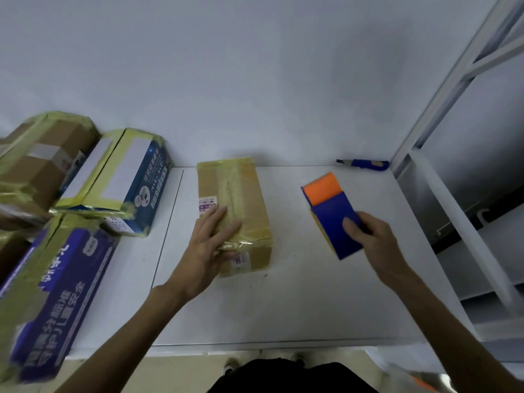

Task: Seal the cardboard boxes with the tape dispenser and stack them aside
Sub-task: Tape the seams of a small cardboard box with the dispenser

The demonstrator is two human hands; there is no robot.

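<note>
Left hand (209, 242) presses flat on the box (246, 191); right hand (371, 239) clasps the tape dispenser (331, 217). We pin the box while taping.

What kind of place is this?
Likely a parcel packing station: a taped brown cardboard box on a white table, a blue and orange tape dispenser in the right hand, taped cartons piled left.

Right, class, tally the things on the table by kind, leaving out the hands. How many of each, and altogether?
Cardboard boxes: 4 clearly seen; the blurred left edge may hide more
Tape dispenser: 1
Utility knife: 1
Total: 6
</note>
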